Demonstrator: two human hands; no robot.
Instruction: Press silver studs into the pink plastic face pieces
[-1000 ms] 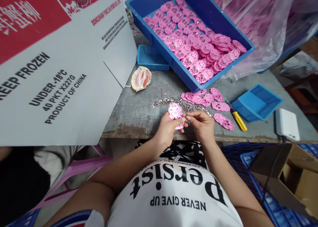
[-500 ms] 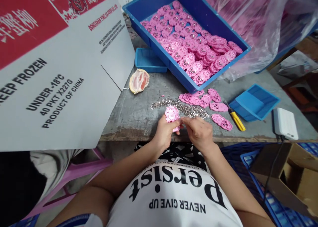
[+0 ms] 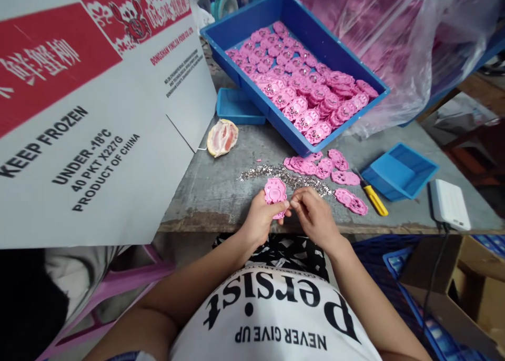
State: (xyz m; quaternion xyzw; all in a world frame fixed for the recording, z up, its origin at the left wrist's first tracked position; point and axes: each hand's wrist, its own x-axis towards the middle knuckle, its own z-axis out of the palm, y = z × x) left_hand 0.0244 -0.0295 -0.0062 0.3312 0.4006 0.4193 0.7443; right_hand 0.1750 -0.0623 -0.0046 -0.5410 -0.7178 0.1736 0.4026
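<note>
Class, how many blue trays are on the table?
3. A big tray of pink pieces at the back; a small tray by its left corner; a second small tray at the right. Plastic may hide more.

Bare left hand (image 3: 261,218) raised before chest, fingers curled shut, thumb pressed forward. Bare right hand (image 3: 315,219) held just beside it, thumb and forefinger pinched together. Left forearm (image 3: 197,279) and right forearm (image 3: 365,298) angled inward, elbows spread.
</note>
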